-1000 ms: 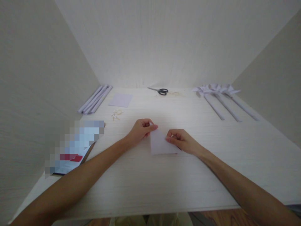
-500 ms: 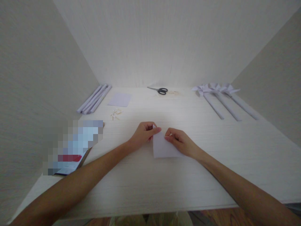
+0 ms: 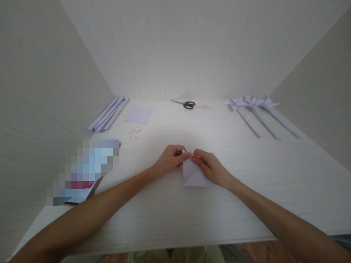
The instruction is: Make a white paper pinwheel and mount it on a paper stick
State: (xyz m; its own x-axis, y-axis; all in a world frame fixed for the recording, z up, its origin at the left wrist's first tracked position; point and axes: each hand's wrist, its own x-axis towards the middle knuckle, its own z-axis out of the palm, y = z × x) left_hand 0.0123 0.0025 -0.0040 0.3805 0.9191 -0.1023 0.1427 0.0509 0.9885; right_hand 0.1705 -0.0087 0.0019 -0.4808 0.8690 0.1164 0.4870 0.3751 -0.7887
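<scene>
A white sheet of paper (image 3: 193,174) is held up between my hands just above the middle of the table. My left hand (image 3: 175,157) pinches its upper left edge, thumb on the near side. With thumb and forefinger closed, my right hand (image 3: 207,164) grips the paper from the right, its fingertips almost touching the left thumb. A crease or fold line shows near the sheet's lower left corner. The paper's right part is hidden behind my right hand.
Several rolled paper tubes (image 3: 108,115) and a paper square (image 3: 139,115) lie at the back left, with small pale sticks (image 3: 134,132) nearby. Scissors (image 3: 188,105) rest by the back wall. Three paper pinwheels (image 3: 257,117) lie right; a blurred screen device (image 3: 90,168) stands left.
My left hand has moved slightly right, bringing its thumb close to my right fingertips. The paper has shifted a little right and down, and a crease now shows at its lower corner.
</scene>
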